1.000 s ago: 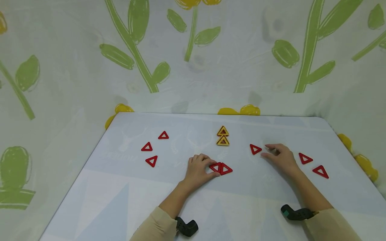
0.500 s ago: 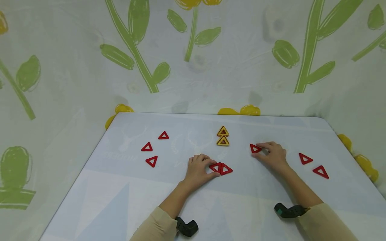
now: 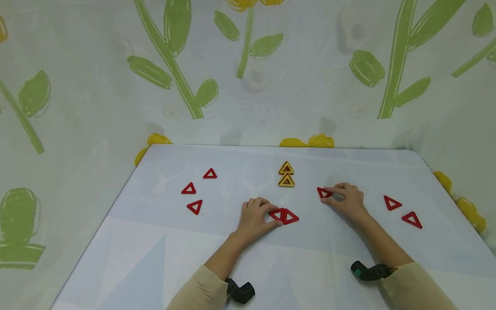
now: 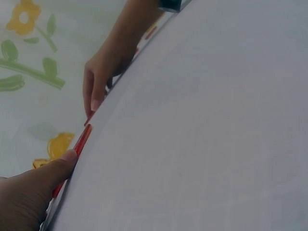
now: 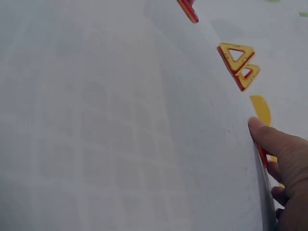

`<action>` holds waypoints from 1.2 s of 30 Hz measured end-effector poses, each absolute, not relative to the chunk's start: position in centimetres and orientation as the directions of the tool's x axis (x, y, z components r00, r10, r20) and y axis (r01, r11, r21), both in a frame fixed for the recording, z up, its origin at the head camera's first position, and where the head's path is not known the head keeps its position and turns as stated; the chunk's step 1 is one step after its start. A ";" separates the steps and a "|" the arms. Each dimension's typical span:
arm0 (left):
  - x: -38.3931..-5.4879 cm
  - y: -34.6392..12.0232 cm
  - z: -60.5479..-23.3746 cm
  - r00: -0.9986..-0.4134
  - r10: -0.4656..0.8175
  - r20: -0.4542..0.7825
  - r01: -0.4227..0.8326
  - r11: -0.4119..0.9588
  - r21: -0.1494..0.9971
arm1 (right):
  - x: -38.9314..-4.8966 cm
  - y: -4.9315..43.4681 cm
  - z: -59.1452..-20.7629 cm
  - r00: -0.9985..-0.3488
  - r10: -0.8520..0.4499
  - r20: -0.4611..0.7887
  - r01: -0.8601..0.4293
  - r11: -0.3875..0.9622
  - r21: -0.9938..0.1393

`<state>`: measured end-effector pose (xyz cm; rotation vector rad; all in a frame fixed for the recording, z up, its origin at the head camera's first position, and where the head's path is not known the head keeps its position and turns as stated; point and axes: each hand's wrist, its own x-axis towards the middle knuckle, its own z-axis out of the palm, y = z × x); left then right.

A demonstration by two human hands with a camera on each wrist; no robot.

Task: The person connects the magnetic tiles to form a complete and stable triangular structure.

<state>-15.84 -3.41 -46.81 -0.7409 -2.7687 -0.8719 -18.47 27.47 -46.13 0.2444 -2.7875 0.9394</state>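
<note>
Head view: we see the left hand (image 3: 255, 218) pinching joined red triangles (image 3: 283, 216) in front of the yellow pair (image 3: 286, 174), the right hand (image 3: 346, 201) a lone triangle (image 3: 319, 193) right of it; left wrist: slim, likely light, stiff; right wrist: edges seem best to grip

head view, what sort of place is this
Perhaps a play corner or recording space, though I can't be certain: a pale table holds red triangles and yellow triangles before a flower-patterned backdrop.

Eight red triangles (image 3: 286, 216), two yellow-topped triangles (image 3: 286, 184), two hands (image 3: 253, 218).
</note>
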 end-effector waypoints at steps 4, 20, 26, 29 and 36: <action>-15.9 -3.4 -46.9 -0.869 0.415 0.270 0.495 0.715 0.494 | -18.5 27.3 -46.3 -0.974 -0.111 0.197 -0.208 0.787 -0.580; -16.1 -3.5 -47.2 -0.857 0.421 0.296 0.515 0.713 0.476 | -18.1 25.8 -45.6 -0.959 -0.242 0.151 -0.285 0.787 -0.548; -16.0 -3.5 -47.0 -0.859 0.421 0.290 0.512 0.711 0.482 | -18.1 25.6 -45.9 -0.944 -0.289 0.159 -0.328 0.772 -0.545; -16.0 -3.5 -47.0 -0.860 0.422 0.287 0.511 0.711 0.484 | -18.0 25.4 -46.0 -0.926 -0.323 0.194 -0.376 0.756 -0.536; -16.0 -3.5 -47.1 -0.861 0.422 0.284 0.509 0.711 0.485 | -17.8 24.9 -46.1 -0.884 -0.394 0.251 -0.466 0.716 -0.520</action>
